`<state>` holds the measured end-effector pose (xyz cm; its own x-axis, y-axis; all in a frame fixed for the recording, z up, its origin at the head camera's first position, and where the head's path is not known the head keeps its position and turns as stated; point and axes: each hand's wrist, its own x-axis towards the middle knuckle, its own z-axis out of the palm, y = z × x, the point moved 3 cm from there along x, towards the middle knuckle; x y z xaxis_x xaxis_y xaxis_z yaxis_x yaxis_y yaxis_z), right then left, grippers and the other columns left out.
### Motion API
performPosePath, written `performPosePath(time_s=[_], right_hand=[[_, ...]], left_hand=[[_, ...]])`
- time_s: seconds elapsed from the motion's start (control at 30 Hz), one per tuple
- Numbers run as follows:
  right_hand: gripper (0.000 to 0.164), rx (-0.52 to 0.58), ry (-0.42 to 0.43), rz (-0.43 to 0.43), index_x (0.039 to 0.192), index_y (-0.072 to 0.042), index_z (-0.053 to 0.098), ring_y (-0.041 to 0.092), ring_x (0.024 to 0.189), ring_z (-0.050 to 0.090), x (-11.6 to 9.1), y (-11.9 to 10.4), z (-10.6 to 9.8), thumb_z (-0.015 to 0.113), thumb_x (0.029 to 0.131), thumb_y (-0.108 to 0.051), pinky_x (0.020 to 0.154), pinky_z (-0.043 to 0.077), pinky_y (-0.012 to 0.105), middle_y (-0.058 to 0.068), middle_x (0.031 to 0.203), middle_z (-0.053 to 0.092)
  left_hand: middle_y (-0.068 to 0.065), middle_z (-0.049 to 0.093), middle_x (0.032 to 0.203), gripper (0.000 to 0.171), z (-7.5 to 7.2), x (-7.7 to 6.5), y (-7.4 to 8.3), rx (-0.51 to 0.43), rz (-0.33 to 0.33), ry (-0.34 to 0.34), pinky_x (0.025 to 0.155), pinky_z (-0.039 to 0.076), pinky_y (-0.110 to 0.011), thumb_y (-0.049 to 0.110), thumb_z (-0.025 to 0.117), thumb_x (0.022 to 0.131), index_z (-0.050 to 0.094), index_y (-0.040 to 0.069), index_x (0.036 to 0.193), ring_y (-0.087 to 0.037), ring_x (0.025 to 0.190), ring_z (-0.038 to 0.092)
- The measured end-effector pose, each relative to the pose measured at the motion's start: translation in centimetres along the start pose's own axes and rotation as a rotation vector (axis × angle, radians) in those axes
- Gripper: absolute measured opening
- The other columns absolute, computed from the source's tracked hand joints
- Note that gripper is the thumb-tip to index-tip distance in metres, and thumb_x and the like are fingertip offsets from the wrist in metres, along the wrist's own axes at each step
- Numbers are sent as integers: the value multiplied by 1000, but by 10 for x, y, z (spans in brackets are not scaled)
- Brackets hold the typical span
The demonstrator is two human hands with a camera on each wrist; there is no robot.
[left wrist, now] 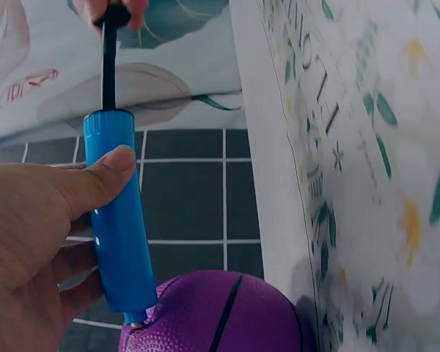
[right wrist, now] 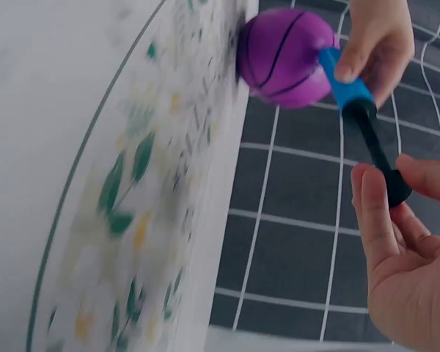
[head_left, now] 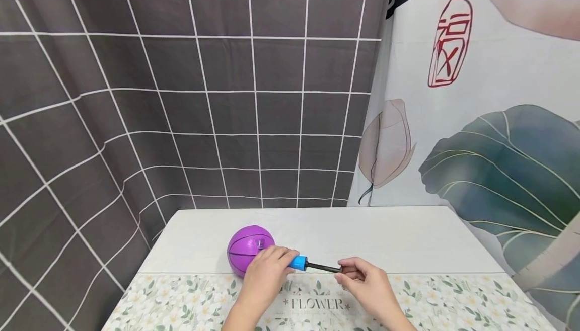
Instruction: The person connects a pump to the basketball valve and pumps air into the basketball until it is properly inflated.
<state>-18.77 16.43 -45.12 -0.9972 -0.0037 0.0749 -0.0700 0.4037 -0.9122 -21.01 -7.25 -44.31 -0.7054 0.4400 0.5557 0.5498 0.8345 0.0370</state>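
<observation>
A purple ball (head_left: 242, 250) with black lines rests on the table, left of centre. My left hand (head_left: 267, 275) grips the blue barrel of a hand pump (left wrist: 121, 220), thumb along its side. The barrel's lower end meets the ball's surface at a small metal tip (left wrist: 137, 323), where the ball looks slightly dented. From the barrel's other end the black rod (head_left: 322, 267) stands pulled out to the right. My right hand (head_left: 367, 288) pinches the black knob (right wrist: 397, 188) at the rod's end between thumb and fingers.
The white table (head_left: 362, 235) carries a floral cloth (head_left: 190, 306) with the word FLOWER along its front. A dark grid-patterned curtain (head_left: 281, 114) hangs behind and to the left. A white cloth printed with leaves (head_left: 512, 170) hangs at the right.
</observation>
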Motion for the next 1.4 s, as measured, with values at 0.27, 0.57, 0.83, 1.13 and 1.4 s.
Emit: performPosePath(time_s=[0.27,0.57,0.83,1.13,1.4], right_hand=[[34,-13,-8,41,115,-7,70,12,82,71,-2,11,-19,81,86,-20,70,61,22,1,95,73],[32,-6,-9,-7,114,-1,69,18,80,73,-1,11,-13,80,86,-13,68,61,21,3,92,73],[29,-12,-33,-55,111,2,69,15,76,72,2,2,12,79,86,-9,66,60,18,3,89,71],[30,-47,-59,-117,109,2,70,4,71,67,5,-1,28,80,86,-15,62,59,20,1,87,70],[29,-27,-7,-72,108,-3,71,5,74,68,0,0,16,83,84,-16,67,60,18,0,87,71]], left_hand=[[10,71,113,39,-3,-2,-11,-10,-30,-13,100,54,-36,28,82,82,73,24,120,-13,107,65],[4,72,112,40,-5,-1,-2,63,22,2,98,56,-39,29,80,83,73,21,121,-16,104,65],[2,72,108,41,2,2,19,141,101,35,93,56,-37,36,82,80,75,21,117,-16,99,64],[7,72,106,40,8,1,29,110,134,42,92,56,-33,38,83,78,76,23,115,-12,98,64],[11,70,107,40,7,-1,8,81,90,82,95,56,-35,34,84,77,72,28,115,-11,103,65]])
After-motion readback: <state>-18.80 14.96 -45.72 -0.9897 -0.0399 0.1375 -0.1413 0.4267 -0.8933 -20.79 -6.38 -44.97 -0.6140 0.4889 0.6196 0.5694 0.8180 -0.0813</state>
